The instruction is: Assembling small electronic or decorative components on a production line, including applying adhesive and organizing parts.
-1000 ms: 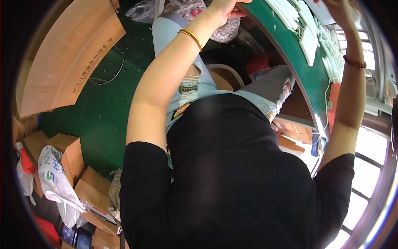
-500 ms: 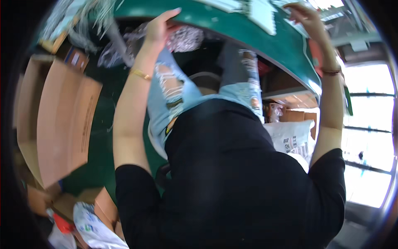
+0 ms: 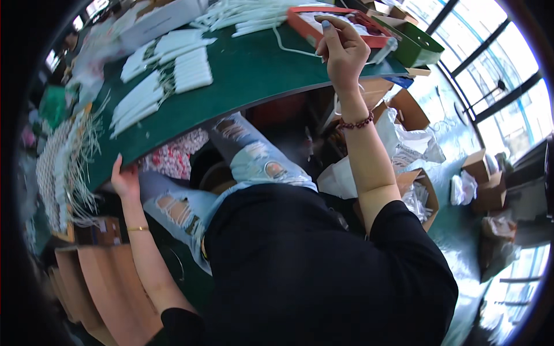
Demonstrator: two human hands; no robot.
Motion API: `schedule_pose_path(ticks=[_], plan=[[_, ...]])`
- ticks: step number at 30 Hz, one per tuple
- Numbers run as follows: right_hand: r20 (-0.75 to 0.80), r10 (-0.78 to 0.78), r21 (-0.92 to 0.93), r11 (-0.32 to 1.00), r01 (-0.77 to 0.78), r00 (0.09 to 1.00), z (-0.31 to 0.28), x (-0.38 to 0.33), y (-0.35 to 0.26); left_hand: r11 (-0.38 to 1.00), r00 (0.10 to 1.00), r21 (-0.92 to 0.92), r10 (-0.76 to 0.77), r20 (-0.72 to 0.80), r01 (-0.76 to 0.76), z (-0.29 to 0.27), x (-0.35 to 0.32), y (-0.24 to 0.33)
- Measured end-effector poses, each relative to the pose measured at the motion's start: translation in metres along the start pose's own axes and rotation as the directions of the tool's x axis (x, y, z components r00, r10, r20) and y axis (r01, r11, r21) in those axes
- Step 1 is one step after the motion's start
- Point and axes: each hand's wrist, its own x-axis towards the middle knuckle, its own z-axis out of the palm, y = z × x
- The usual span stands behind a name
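Observation:
My left hand (image 3: 126, 180) is at the near edge of the green table (image 3: 231, 86), with one digit stretched up over the rim and the others tucked under it. It wears a thin gold bracelet. Raised over the table's right part, my right hand (image 3: 346, 55) has its fingers bent and the thumb close to the index finger. Whatever may be between them is too small to make out. Behind that hand lies a red-orange tray (image 3: 306, 30) with white and dark red contents. A white cord (image 3: 291, 49) runs across the table towards the hand.
Bundles of white strips (image 3: 193, 70) with strings lie on the table; a white box (image 3: 164, 23) stands behind them. Stringed pieces hang at a rack (image 3: 66, 173) on the left. A green box (image 3: 412, 43) sits far right. Cardboard boxes (image 3: 118, 282) and a white sack (image 3: 340, 179) flank my legs.
The view has swung to the right, bringing more of the tabletop in. My left hand stays at the table edge. My right hand's fingers are more bent than before.

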Motion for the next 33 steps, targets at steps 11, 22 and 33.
schedule_pose_path(ticks=[11, 22, 33], plan=[[-0.241, 0.014, 0.011, 1.0, -0.012, 0.97, -0.072, -0.028, 0.006, 0.998, 0.998, 0.067, 0.013, -0.058, -0.009, 0.004, -0.019, 0.01], [-0.429, -0.101, -0.119, 0.991, 0.055, 0.898, -0.143, -0.007, 0.026, 0.997, 0.996, 0.021, -0.069, -0.065, 0.07, 0.031, -0.011, 0.009], [0.392, -0.576, 0.218, 0.816, 0.535, 0.718, 0.023, -0.101, 0.0, 0.971, 0.967, 0.19, 0.181, -0.178, -0.147, 0.025, -0.031, 0.0]])
